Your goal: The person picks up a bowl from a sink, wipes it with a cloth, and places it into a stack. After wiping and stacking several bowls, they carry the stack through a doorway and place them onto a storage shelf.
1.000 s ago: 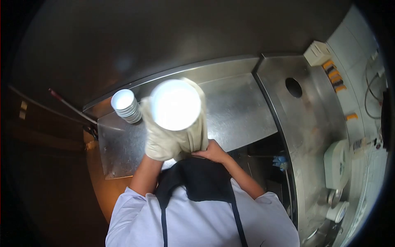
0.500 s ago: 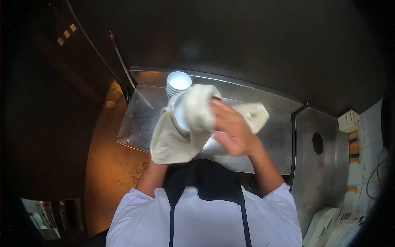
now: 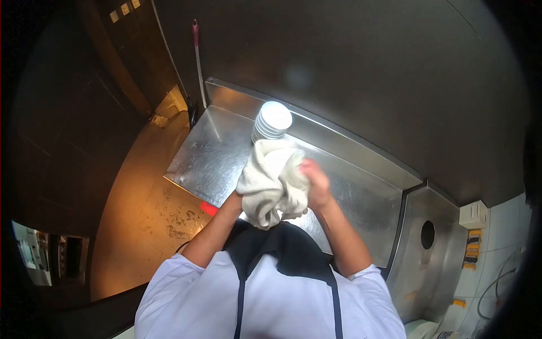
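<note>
A crumpled off-white cloth (image 3: 268,183) is bunched up in front of my chest, above the steel counter. My left hand (image 3: 236,199) goes under its left side; the fingers are covered by the folds, and the cloth rests in that hand. On the other side my right hand (image 3: 317,183) is closed on the cloth, its fingertips slightly blurred. A white bowl showed inside the cloth a moment earlier; now the folds hide most or all of it. Just beyond the cloth stands a stack of white bowls (image 3: 273,121).
The steel counter (image 3: 209,150) has a raised back edge along the dark wall. A long-handled tool (image 3: 199,68) leans at its left end. Something red (image 3: 209,208) shows by the front edge. To the right, a steel top (image 3: 415,268) has a round hole (image 3: 428,234).
The cloth has gone from spread around a visible white bowl to bunched up over it. My right hand has moved lower and closer in. The camera view has turned somewhat.
</note>
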A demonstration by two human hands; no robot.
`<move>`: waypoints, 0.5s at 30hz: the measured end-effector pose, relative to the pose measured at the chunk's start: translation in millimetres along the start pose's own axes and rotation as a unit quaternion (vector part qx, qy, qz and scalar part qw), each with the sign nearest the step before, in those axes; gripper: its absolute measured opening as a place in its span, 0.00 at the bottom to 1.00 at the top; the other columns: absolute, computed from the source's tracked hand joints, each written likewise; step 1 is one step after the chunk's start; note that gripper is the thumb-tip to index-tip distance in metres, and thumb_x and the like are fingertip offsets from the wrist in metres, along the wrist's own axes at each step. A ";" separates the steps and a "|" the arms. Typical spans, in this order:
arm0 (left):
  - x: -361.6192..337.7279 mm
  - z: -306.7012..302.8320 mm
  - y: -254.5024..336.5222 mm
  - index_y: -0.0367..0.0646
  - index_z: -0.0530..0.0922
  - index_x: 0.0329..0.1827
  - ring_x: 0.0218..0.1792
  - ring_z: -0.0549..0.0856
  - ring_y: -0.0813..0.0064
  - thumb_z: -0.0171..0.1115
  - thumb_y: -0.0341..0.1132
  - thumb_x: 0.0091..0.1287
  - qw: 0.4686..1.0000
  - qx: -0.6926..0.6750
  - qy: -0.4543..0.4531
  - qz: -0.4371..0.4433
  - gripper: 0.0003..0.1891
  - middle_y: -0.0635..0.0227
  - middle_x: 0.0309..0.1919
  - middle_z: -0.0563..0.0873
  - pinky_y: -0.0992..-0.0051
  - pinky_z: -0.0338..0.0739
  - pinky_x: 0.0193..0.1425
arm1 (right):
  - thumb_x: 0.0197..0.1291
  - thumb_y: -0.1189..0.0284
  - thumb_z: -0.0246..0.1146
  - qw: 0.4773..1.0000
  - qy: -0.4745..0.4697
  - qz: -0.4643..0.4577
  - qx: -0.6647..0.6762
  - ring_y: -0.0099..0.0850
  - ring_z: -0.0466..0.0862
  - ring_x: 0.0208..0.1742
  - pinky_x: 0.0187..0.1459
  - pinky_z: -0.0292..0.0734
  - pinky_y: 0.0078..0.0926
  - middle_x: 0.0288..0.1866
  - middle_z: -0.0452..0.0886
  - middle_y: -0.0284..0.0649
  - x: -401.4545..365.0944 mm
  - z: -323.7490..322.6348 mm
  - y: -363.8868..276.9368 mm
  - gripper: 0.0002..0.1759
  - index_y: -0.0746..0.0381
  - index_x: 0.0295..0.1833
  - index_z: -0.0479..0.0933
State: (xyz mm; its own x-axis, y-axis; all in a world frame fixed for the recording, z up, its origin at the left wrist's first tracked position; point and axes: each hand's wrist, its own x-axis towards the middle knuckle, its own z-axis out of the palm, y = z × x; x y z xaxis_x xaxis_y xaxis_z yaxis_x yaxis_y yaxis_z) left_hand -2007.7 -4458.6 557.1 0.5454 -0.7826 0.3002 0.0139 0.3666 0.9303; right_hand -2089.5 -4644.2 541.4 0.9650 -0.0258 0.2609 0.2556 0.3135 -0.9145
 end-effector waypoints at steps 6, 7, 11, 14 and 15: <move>-11.3 -3.1 -9.0 0.37 0.68 0.72 0.65 0.78 0.69 0.68 0.44 0.68 0.973 -0.217 0.071 -0.043 0.33 0.61 0.65 0.77 0.71 0.73 0.73 | 0.63 0.64 0.64 0.927 0.103 -0.246 -0.263 0.39 0.85 0.56 0.63 0.78 0.44 0.56 0.85 0.44 8.7 28.7 -74.5 0.24 0.66 0.61 0.78; -9.6 0.1 -3.5 0.37 0.68 0.73 0.66 0.77 0.68 0.68 0.45 0.68 0.896 -0.429 0.065 -0.099 0.34 0.61 0.66 0.77 0.70 0.72 0.74 | 0.62 0.64 0.66 0.856 0.031 -0.293 -0.425 0.41 0.85 0.57 0.63 0.78 0.44 0.56 0.85 0.44 8.7 27.3 -76.2 0.25 0.64 0.61 0.78; 14.2 2.0 11.1 0.32 0.67 0.73 0.68 0.77 0.64 0.77 0.39 0.54 0.995 0.076 0.061 0.020 0.44 0.53 0.67 0.77 0.67 0.69 0.75 | 0.55 0.62 0.72 0.746 -0.038 -0.092 -0.659 0.49 0.83 0.59 0.64 0.76 0.40 0.56 0.84 0.48 5.2 28.4 -46.2 0.26 0.58 0.59 0.81; 21.9 -1.4 5.1 0.29 0.70 0.70 0.66 0.79 0.66 0.83 0.41 0.47 0.951 0.299 0.035 0.067 0.47 0.52 0.65 0.80 0.66 0.70 0.74 | 0.60 0.64 0.68 0.852 -0.010 -0.037 -0.521 0.47 0.84 0.56 0.63 0.76 0.38 0.55 0.84 0.50 4.4 37.8 -31.3 0.24 0.64 0.60 0.80; 20.8 1.0 11.4 0.33 0.73 0.68 0.65 0.79 0.64 0.81 0.42 0.48 0.961 0.256 0.037 0.095 0.43 0.56 0.63 0.81 0.67 0.73 0.71 | 0.62 0.65 0.67 0.908 -0.014 -0.035 -0.418 0.45 0.85 0.54 0.62 0.77 0.37 0.54 0.84 0.51 4.7 39.0 -28.1 0.23 0.67 0.59 0.80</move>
State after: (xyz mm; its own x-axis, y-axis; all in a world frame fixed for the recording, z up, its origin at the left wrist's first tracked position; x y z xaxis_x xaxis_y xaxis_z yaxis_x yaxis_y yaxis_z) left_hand -1997.0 -4471.2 574.2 0.5553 -0.6813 0.4769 -0.4956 0.1893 0.8477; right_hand -2094.4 -4616.2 580.3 0.9456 0.0092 0.3252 0.2826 -0.5183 -0.8071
